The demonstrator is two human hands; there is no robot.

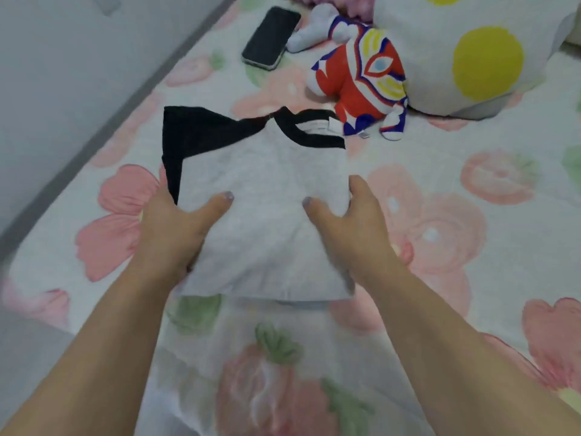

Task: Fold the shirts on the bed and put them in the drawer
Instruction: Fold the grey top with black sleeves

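Note:
A light grey shirt (264, 180) with a black collar and one black sleeve lies partly folded on the floral bed cover (471, 278). My left hand (176, 228) grips its left edge, thumb on top and fingers tucked beneath the cloth. My right hand (349, 225) grips the right edge the same way, thumb resting on the grey fabric. The black sleeve sticks out to the upper left. The shirt's lower hem sits just past my wrists. No drawer is in view.
A black phone (270, 37) lies at the back of the bed. A red, white and blue plush toy (361, 77) lies beyond the collar, beside a white pillow (471, 51) with yellow dots. A grey wall (63, 73) runs along the bed's left side.

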